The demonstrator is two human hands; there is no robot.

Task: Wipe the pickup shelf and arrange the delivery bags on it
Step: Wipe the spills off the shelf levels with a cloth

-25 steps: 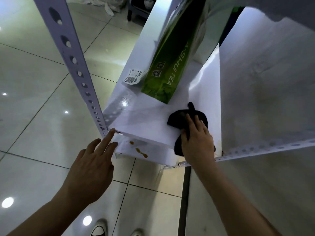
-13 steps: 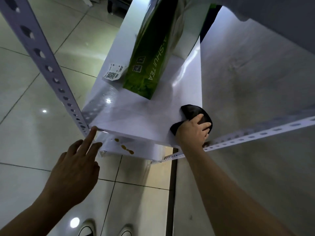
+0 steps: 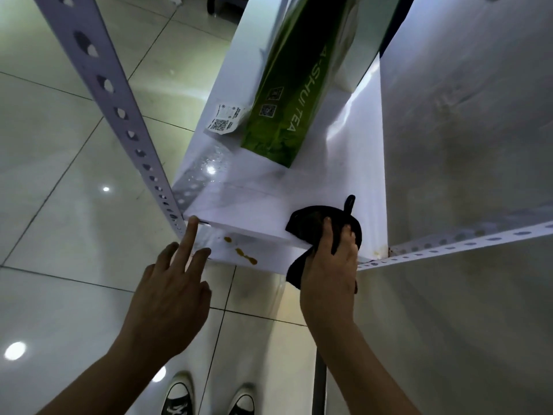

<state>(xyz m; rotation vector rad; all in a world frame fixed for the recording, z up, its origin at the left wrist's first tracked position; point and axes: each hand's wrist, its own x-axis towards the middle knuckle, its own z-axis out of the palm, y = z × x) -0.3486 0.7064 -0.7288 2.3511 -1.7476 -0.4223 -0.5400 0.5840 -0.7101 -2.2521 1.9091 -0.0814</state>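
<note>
Since half a second ago, the right hand (image 3: 329,274) has drawn the black cloth (image 3: 314,220) back from the wall to the shelf (image 3: 254,205) front edge, fingers curled over it. Green delivery bag (image 3: 287,94) stands farther back, long axis running away. Left hand (image 3: 167,301) is spread, index fingertip touching the shelf corner.

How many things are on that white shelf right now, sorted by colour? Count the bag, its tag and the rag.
Green: 1, the tea bag standing on the shelf.
White: 1, the paper tag beside the bag.
Black: 1, the cloth under the right hand.
Total: 3.
</note>
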